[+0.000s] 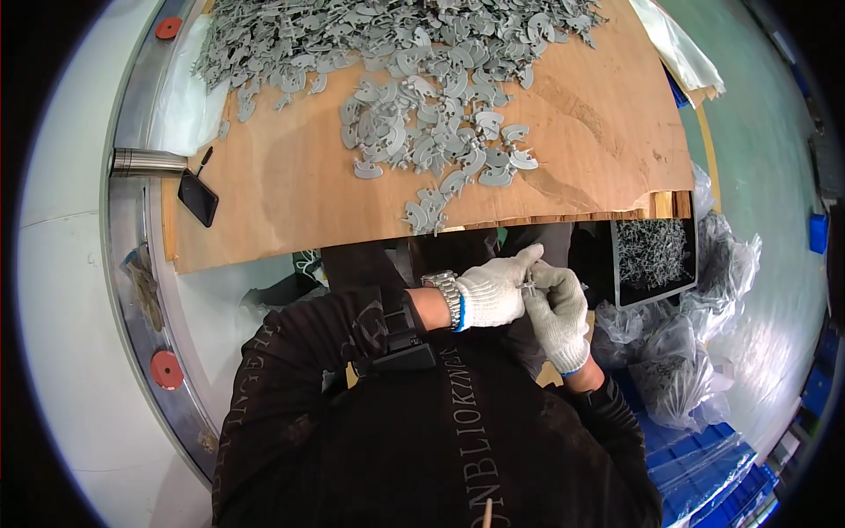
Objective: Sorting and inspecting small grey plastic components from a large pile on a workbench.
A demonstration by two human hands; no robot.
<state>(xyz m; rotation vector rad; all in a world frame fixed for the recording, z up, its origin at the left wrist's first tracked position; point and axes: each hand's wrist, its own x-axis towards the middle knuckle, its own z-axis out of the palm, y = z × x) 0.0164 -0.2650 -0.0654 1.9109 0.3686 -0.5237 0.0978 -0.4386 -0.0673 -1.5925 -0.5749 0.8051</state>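
Both hands wear white knit gloves and meet just beyond the table's near edge, in front of my body. My left hand (495, 292) is closed, its thumb and fingertips pointing right. My right hand (560, 319) pinches from the other side with bent fingers. Between the fingertips sits a small grey part (528, 286), mostly hidden by the gloves. On the wooden table (290, 194) lies a big heap of flat, curved grey parts (414, 119), with a few (426, 213) spilling down to the near edge.
Right of my hands stands a dark bin (653, 255) filled with small thin grey pieces. Clear plastic bags (678, 378) and blue crates (704, 462) lie below it. A phone (198, 199) and a steel flask (148, 163) are at the table's left.
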